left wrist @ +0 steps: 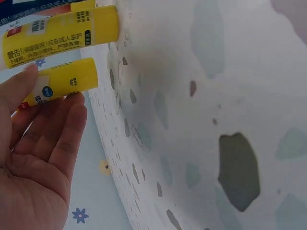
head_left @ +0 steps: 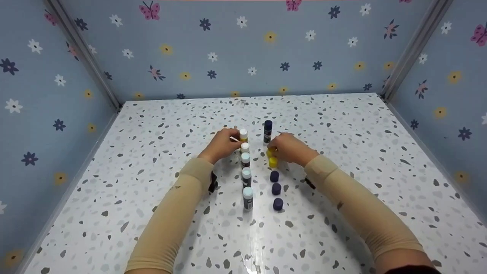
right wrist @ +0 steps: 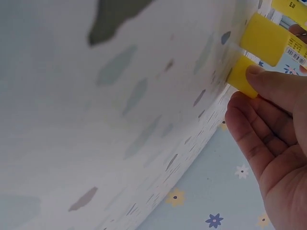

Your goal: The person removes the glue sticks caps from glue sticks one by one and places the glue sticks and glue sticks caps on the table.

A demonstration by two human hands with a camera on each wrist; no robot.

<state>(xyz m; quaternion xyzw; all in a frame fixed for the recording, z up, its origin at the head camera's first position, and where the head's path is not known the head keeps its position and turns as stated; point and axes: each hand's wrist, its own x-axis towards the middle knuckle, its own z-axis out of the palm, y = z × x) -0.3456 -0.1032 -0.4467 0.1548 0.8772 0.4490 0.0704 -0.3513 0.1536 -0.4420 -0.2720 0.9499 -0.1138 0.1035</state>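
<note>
Two rows of small tubes stand on the speckled table (head_left: 342, 160). The left row has white-capped yellow glue sticks (head_left: 243, 134) at its far end and pale-capped tubes (head_left: 247, 196) nearer me. The right row runs from a dark blue tube (head_left: 268, 130) through yellow tubes (head_left: 273, 162) to dark purple ones (head_left: 276, 188). My left hand (head_left: 233, 140) (left wrist: 53, 88) pinches a yellow glue stick (left wrist: 72, 79) between thumb and fingers, below a second one (left wrist: 62, 31). My right hand (head_left: 272, 148) (right wrist: 244, 88) pinches a yellow tube (right wrist: 240, 76) beside another (right wrist: 266, 38).
Blue walls (head_left: 236, 49) printed with flowers and butterflies close the table on the left, back and right. Both forearms wear tan sleeves (head_left: 171, 217). The tubes all stand near the table's middle.
</note>
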